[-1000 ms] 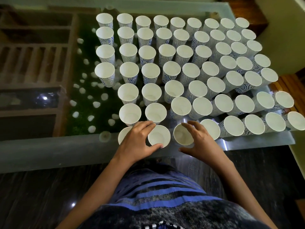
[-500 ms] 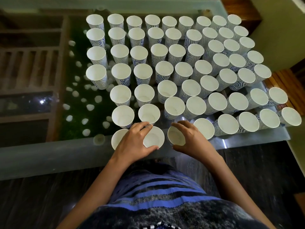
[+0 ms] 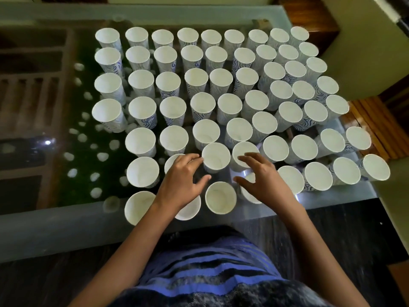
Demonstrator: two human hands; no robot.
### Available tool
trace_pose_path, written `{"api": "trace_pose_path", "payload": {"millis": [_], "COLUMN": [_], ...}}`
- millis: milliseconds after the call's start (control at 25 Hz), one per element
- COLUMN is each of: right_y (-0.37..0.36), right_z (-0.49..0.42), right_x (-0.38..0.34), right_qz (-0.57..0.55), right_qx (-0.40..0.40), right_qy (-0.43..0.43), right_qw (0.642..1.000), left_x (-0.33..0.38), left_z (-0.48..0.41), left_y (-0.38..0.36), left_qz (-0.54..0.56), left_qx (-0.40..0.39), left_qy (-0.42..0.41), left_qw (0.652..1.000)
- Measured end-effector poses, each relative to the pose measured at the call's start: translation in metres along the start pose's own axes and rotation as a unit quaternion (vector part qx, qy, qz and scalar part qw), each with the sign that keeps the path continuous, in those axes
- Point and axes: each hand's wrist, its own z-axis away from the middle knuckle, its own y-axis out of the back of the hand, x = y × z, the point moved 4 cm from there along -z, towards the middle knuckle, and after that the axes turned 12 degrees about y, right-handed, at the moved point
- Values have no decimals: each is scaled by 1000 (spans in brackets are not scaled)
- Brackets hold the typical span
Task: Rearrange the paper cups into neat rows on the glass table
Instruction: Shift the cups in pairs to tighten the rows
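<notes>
I judge the step is squaring the near rows of white paper cups with blue swirls (image 3: 215, 157) on the frosted-edged glass table (image 3: 55, 227); far rows look straight, near-right ones slant; I would push low and gently, since neighbours stand just beside; my left hand (image 3: 181, 185) is spread, its fingertips (image 3: 198, 160) touching one rim, gripping nothing; my right hand (image 3: 264, 180) is spread above the next cup (image 3: 238, 149); contact there I cannot tell.
</notes>
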Motion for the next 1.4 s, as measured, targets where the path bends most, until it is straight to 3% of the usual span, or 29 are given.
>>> {"api": "trace_pose_path", "payload": {"millis": [520, 1400], "right_y": [19, 15], "right_z": [-43, -39], "right_x": [49, 45], "right_qz": [27, 10], "right_qx": [-113, -70], "right_qy": [131, 121], "right_qw": [984, 990], "left_x": [37, 33], "left_z": [-30, -26], "left_y": [-32, -34], "left_qz": [2, 13], "left_qx": [87, 44], "left_qy": [154, 131], "left_qw": [984, 990]}}
